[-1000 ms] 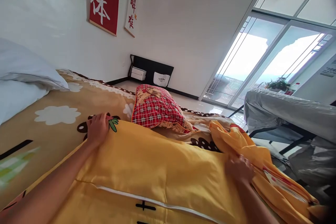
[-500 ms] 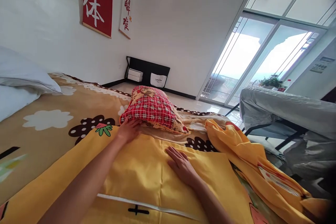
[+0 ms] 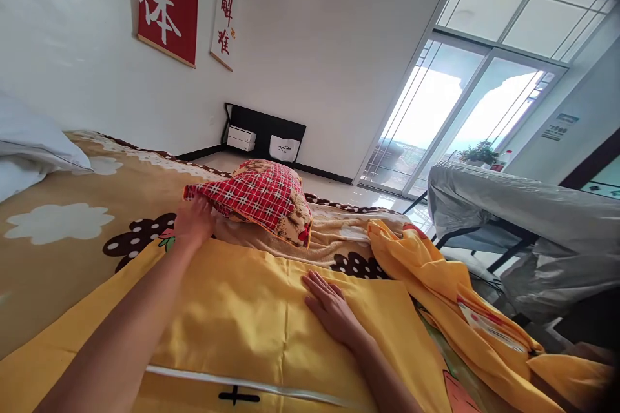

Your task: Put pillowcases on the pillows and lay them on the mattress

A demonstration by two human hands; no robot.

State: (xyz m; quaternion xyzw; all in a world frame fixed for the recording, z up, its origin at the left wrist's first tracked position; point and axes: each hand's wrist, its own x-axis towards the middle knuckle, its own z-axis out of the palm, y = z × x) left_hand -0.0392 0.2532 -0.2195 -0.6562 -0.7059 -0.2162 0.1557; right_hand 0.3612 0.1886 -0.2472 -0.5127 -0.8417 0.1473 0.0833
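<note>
On the bed's far side, your left hand (image 3: pixel 194 222) gripped the red plaid pillow (image 3: pixel 256 197); your right hand (image 3: pixel 329 306), spread flat, steadied the yellow cover (image 3: pixel 242 316) well.

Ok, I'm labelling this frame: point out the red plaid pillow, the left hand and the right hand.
red plaid pillow (image 3: pixel 261 197), head view, top face.
left hand (image 3: pixel 194 222), head view, back of hand.
right hand (image 3: pixel 330 307), head view, back of hand.

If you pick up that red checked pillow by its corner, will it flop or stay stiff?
The red checked pillow would probably sag: its corner already bends upward where the left hand grips it. It looks plump and soft, so likely light for its size. It should not roll, lying on the blanket.
</note>
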